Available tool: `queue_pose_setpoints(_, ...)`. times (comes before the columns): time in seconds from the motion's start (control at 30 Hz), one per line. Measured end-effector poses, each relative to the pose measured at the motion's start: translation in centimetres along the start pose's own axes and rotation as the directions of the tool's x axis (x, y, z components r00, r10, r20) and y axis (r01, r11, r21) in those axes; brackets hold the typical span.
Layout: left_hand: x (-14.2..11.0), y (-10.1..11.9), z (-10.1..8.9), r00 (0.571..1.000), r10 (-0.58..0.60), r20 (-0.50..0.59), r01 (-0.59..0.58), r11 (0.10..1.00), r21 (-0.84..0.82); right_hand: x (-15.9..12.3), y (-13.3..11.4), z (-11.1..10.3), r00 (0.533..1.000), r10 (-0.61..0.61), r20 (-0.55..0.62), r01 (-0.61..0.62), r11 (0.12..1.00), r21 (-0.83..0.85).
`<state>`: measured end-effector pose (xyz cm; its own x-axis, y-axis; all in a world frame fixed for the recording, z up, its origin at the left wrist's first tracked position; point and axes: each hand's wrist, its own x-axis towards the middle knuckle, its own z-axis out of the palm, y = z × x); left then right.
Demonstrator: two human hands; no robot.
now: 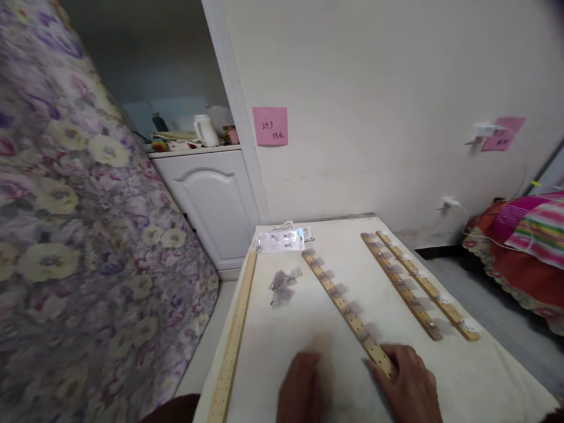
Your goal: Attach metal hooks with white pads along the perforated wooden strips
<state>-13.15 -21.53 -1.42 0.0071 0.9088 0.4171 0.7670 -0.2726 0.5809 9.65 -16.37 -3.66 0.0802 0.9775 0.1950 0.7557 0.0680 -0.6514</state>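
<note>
My right hand (pixel 409 376) grips the near end of a narrow wooden strip with holes (pixel 379 356), thumb on one side and fingers on the other. Several small clear plastic tabs with metal clips are set along this strip, which lies slantwise on the table. To its left, over the cloth, my left hand (pixel 302 385) is smeared by motion; whether it holds anything does not show. Beyond that hand, a loose group of clear tabs with metal clips (pixel 282 286) lies on the cloth.
A long bare perforated strip (pixel 235 335) runs along the table's left edge. Two more strips with tabs (pixel 399 282) lie on the right. A clear plastic package (pixel 279 241) sits at the back of the cloth-covered table (pixel 484 376). A floral curtain (pixel 110 235) hangs left.
</note>
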Motion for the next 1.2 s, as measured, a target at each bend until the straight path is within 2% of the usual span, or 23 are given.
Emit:
queue_pose_setpoints(0.07,2.3,-1.5,-2.2,0.984,-0.163,-0.076,0.170,0.982,0.088,0.0,1.0,0.0,1.000,-0.016,-0.005,0.017,0.996,0.083)
queue_pose_setpoints(0.17,5.7,-3.6,-3.9,0.941,-0.279,-0.193,0.323,0.910,0.260,-0.1,2.1,0.1,0.999,-0.022,-0.029,0.027,0.983,0.180)
queue_pose_setpoints(0.33,9.5,-6.0,-3.2,0.900,-0.374,-0.224,0.432,0.836,0.339,-0.3,2.7,0.0,1.000,-0.018,-0.001,0.018,0.974,0.228)
queue_pose_setpoints(0.47,10.3,-6.3,-3.1,0.881,-0.426,-0.206,0.473,0.798,0.373,-0.3,3.4,0.0,0.999,-0.044,-0.009,0.045,0.965,0.257)
queue_pose_setpoints(0.67,8.8,-3.7,-5.3,0.867,-0.461,-0.188,0.497,0.780,0.380,-0.3,3.3,-0.3,0.998,-0.064,0.012,0.056,0.944,0.326)
queue_pose_setpoints(0.77,7.6,-1.8,-6.2,0.886,-0.432,-0.167,0.463,0.818,0.340,-0.5,2.9,-0.8,0.999,-0.055,0.002,0.050,0.930,0.364)
queue_pose_setpoints(0.97,5.7,1.9,-5.7,0.927,-0.360,-0.109,0.374,0.911,0.175,-1.0,2.0,-3.0,0.996,-0.017,-0.086,0.054,0.897,0.439)
queue_pose_setpoints(1.03,5.2,3.5,-5.0,0.940,-0.329,-0.089,0.336,0.939,0.077,-0.9,0.9,-4.0,0.998,-0.058,-0.017,0.059,0.874,0.482)
queue_pose_setpoints(1.07,5.0,4.3,-4.6,0.948,-0.311,-0.073,0.314,0.949,0.034,-0.7,0.2,-4.4,0.995,-0.083,0.055,0.043,0.858,0.512)
queue_pose_setpoints(1.2,4.0,7.6,-2.9,0.971,-0.238,0.026,0.240,0.969,-0.055,0.2,-2.6,-5.2,0.942,-0.106,0.318,-0.115,0.789,0.604)
